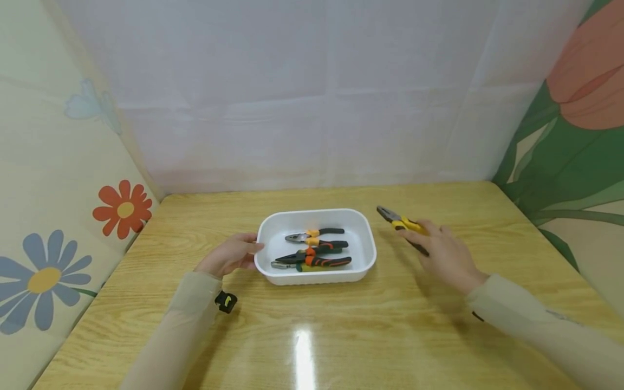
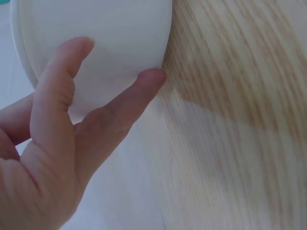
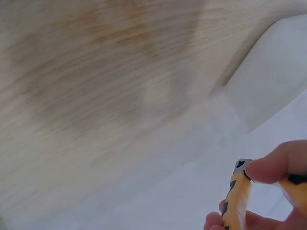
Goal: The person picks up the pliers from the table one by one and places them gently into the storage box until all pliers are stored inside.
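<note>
In the head view, a white tray [image 1: 312,278] stands on the table with pliers lying in it. Orange-and-black combination pliers [image 1: 312,241] lie toward its back. Nearer the front, long-nose pliers [image 1: 292,258] with red-and-black handles lie over green-handled pliers [image 1: 303,267], partly hiding them. My left hand [image 1: 233,254] grips the tray's left end, and the left wrist view shows fingertips [image 2: 152,79] against its white wall. Right of the tray, my right hand [image 1: 446,254] holds yellow-and-black pliers [image 1: 401,222] by the handles, their nose pointing back and left.
The wooden table [image 1: 380,336] reaches back to a pale curtain [image 1: 317,108]. Flower-printed sheets hang on the left [image 1: 44,162] and right [image 1: 585,162]. A black strap piece [image 1: 226,301] is on the left wrist.
</note>
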Motion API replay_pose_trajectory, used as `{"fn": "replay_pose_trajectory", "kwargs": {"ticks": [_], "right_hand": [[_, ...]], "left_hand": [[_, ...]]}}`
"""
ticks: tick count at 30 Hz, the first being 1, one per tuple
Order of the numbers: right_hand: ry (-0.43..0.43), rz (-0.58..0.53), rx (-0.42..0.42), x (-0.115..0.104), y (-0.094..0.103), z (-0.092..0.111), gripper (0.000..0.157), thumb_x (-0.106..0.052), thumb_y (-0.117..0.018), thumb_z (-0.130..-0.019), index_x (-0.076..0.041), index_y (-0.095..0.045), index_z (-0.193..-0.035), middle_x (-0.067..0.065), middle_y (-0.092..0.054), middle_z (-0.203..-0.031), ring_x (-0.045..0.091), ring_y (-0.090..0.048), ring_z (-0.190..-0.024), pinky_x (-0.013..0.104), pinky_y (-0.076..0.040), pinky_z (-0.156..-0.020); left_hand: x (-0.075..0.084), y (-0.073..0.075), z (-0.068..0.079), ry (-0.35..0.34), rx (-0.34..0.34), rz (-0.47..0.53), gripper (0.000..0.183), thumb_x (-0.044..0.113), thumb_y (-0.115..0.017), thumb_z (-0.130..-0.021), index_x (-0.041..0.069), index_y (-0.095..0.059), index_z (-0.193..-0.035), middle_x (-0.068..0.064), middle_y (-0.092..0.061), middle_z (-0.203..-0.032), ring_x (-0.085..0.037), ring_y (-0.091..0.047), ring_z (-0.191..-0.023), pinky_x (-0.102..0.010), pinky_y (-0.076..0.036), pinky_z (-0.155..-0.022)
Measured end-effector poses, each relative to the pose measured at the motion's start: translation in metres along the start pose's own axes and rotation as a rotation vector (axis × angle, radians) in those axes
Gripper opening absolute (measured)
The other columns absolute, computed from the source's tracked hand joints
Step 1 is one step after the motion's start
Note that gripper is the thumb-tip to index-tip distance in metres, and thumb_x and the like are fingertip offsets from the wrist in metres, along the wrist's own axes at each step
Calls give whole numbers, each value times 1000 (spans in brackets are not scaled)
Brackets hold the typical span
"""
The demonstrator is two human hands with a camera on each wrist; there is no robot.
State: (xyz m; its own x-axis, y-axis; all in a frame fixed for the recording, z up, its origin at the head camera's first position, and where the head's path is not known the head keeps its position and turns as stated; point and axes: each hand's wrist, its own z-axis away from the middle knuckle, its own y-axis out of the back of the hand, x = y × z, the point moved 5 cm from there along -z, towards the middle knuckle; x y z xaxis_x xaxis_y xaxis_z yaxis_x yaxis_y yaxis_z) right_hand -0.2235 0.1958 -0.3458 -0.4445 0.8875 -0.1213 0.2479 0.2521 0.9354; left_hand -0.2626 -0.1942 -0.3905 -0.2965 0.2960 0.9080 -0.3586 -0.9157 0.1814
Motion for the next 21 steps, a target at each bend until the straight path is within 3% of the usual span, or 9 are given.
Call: {"fn": "replay_pose_trajectory", "kwargs": {"ticks": [14, 21], "right_hand": [[81, -1, 44, -13, 11, -3, 57, 10, -73, -75, -13, -65, -126, 26, -52, -128, 33, -49, -75, 30, -39, -46], [95, 14, 20, -17, 11, -8, 57, 9, -73, -77, -15, -64, -128, 25, -50, -132, 31, -48, -77, 32, -42, -52]], "left_hand": [[0, 1, -1, 12, 11, -8, 47, 5, -44, -102, -15, -30, -143, -20, -59, -107, -15, -62, -74, -21, -56, -63], [0, 2, -2, 24, 23, -10, 46, 6, -45, -102, -14, -32, -142, -20, -58, -109, -15, -62, -75, -21, -56, -64]]}}
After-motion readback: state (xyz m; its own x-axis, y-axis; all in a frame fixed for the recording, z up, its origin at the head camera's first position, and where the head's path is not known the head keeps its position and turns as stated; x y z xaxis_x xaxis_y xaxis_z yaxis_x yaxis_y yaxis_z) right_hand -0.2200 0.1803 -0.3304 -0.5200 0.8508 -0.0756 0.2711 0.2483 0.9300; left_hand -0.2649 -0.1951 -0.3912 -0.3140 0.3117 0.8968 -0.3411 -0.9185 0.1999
